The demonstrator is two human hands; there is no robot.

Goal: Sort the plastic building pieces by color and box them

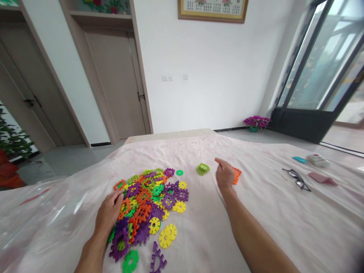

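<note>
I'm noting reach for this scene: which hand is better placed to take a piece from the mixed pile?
Likely the left hand: its fingers are at the edge of the mixed pile. The right hand is farther off, beside something orange.

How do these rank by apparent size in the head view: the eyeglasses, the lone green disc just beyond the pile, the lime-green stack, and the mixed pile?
Largest to smallest, by outline:
1. Mixed pile
2. Eyeglasses, long but thin
3. Lime-green stack
4. Lone green disc
</note>
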